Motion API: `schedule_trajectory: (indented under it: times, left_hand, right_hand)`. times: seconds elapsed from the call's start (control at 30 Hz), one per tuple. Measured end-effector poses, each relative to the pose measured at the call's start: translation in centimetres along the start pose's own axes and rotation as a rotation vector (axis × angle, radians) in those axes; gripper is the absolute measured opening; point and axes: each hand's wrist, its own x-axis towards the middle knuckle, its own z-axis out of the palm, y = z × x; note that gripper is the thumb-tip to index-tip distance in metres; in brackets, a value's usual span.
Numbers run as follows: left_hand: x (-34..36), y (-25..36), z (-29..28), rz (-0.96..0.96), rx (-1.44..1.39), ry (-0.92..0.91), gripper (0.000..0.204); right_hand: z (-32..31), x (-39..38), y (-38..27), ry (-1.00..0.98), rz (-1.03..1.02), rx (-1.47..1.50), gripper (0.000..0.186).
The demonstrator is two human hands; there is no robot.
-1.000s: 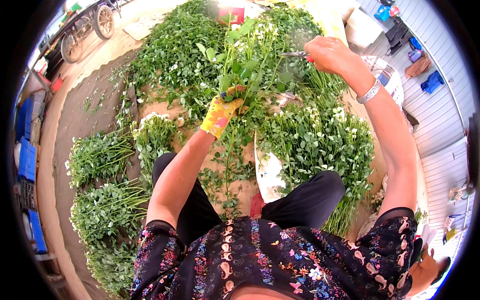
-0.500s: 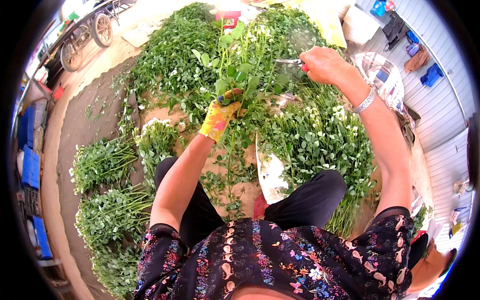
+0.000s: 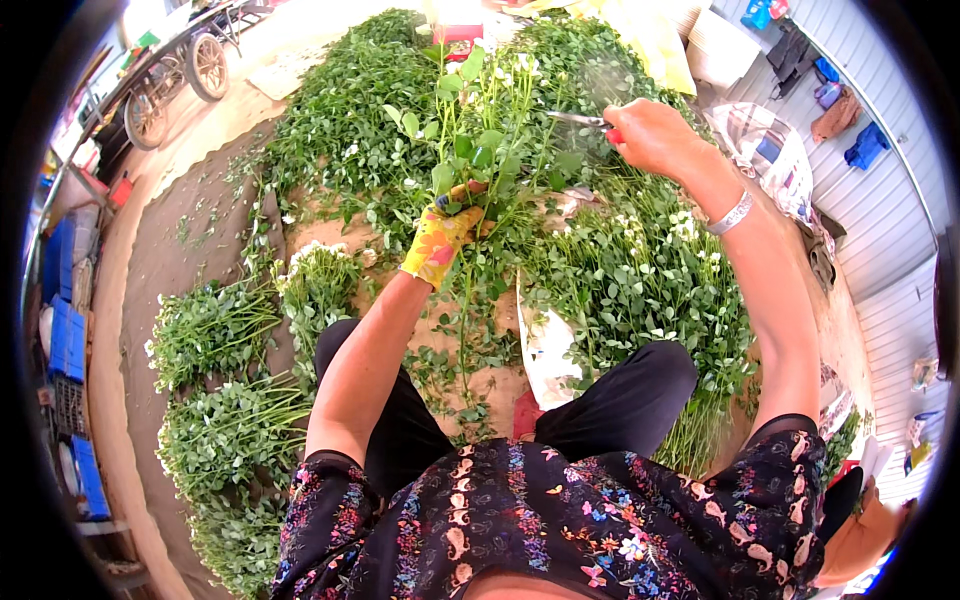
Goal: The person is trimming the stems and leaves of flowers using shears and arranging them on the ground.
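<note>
At the far left side, along the edge of the floor, I count three blue crates (image 3: 67, 340) and one dark crate (image 3: 70, 402). Above them and a little to the right stands one cart (image 3: 175, 62), of which two wheels are visible. Next comes one brown ground cloth (image 3: 165, 250). On its right part lie three leafy bundles (image 3: 215, 330) with white flowers, one below another, and a fourth bundle (image 3: 320, 283) is near the left knee.

In the middle is the left hand (image 3: 444, 236), which wears one yellow glove with a flower pattern. Its fingers are grasping a bunch of flower stems (image 3: 490, 138), held upright in front of the body, with leaves and small white blossoms at the top. Behind it spreads one big green heap (image 3: 350, 125), and one red box (image 3: 458, 38) is at its far side.

To the right of the bunch is one pair of shears (image 3: 578, 118), its blades pointing left; whether they touch a stem, I cannot tell. The bare right hand (image 3: 655, 136) has its fingers clenched around the red handle, and one bracelet (image 3: 732, 213) is on this wrist. Below this hand lies another leafy pile (image 3: 640, 290), and farther right stands one pale bag (image 3: 770, 165).
</note>
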Motion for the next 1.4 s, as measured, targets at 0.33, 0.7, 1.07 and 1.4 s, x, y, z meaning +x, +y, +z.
schedule_trajectory:
  times: [0.33,0.7,1.07,1.4]
  left_hand:
    - [0.3,-0.2,0.2,-0.012,0.039,0.026,0.039]
    - [-0.2,0.8,1.3,-0.037,-0.018,0.078,0.034]
    - [0.2,0.3,0.5,-0.04,0.079,0.04,0.038]
    - [0.3,-0.3,-0.1,0.0,0.035,0.028,0.039]
  right_hand:
    - [2.0,0.0,-1.0,0.175,-0.028,0.032,0.02]
    - [3.3,-0.8,-0.2,0.281,-0.052,0.074,0.015]
    - [2.2,0.3,-1.1,0.486,-0.167,-0.228,0.02]
    - [1.8,0.0,-0.8,0.285,-0.141,-0.159,0.016]
